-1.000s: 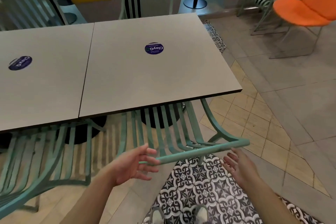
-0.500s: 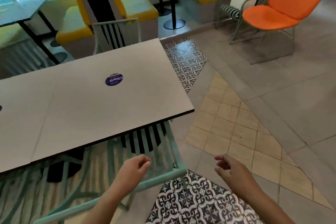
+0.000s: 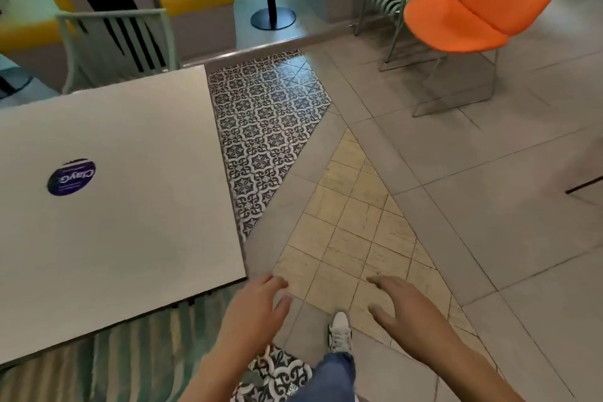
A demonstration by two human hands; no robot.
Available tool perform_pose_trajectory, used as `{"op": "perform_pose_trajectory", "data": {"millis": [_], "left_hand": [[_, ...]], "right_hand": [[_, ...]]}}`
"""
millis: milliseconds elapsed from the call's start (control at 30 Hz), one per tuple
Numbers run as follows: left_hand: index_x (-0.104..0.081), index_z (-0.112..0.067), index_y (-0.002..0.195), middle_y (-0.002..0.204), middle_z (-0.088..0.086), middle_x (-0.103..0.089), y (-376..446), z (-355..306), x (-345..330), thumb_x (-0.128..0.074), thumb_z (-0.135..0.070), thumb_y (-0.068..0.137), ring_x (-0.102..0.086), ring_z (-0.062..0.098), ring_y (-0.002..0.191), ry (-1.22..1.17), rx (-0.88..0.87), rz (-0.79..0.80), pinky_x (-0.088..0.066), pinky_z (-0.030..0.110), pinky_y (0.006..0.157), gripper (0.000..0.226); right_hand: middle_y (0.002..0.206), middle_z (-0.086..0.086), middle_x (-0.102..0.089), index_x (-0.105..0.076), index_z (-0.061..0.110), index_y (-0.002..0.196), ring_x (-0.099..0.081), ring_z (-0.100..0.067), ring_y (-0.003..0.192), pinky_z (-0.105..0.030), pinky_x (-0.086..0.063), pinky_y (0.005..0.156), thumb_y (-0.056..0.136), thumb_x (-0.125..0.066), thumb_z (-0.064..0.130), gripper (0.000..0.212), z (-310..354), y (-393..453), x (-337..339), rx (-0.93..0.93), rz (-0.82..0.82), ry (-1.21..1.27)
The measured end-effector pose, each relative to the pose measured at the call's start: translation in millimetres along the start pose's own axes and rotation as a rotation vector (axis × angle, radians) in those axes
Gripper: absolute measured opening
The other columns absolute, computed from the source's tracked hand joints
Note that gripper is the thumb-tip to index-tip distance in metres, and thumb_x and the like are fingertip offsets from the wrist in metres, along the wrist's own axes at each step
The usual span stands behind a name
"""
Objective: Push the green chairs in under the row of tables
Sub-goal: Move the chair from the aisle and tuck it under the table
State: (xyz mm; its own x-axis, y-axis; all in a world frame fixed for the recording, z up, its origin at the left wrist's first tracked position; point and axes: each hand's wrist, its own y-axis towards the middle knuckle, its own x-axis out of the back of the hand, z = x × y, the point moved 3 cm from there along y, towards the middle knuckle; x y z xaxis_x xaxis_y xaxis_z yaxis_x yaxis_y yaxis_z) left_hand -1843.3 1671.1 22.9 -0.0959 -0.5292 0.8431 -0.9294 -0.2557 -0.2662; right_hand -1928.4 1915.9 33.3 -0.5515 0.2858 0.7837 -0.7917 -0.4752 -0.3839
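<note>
Now both hands hang free above the floor at the bottom of the frame: the left hand (image 3: pixel 253 310) and the right hand (image 3: pixel 404 308) each have released, loosely spread fingers and hold nothing. Nearest green chair (image 3: pixel 107 356) sits at lower left, its slatted seat partly tucked beneath the near edge of the worktop (image 3: pixel 130 222), blurred by motion. Another green chair (image 3: pixel 120 42) stands at the far side of that worktop, upper left, its back upright and just beside the edge. A third green chair (image 3: pixel 385 0) is at upper right, well apart from the tables, beside an orange chair (image 3: pixel 483 6).

Judging from this, the step in hand is moving on round the end of the row to the next chair. To do it well, approach from behind the backrest, take the top rail with both hands spread evenly, and push straight so the seat slides under without the arms knocking the worktop edge.
</note>
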Motion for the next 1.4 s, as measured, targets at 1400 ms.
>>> {"op": "perform_pose_trajectory", "data": {"millis": [1400], "left_hand": [[-0.066,-0.020,0.091,0.098,0.004,-0.068,871,181,480,-0.055,-0.027,0.093,-0.062,0.021,0.092,-1.228,0.822,-1.136,-0.051,0.040,0.086,0.013]], "right_hand": [[0.100,0.005,-0.064,-0.056,0.026,0.120,-0.063,-0.024,0.071,-0.022,-0.048,0.051,0.093,-0.053,0.033,0.028,428,1111,397,0.593,0.309,0.321]]}}
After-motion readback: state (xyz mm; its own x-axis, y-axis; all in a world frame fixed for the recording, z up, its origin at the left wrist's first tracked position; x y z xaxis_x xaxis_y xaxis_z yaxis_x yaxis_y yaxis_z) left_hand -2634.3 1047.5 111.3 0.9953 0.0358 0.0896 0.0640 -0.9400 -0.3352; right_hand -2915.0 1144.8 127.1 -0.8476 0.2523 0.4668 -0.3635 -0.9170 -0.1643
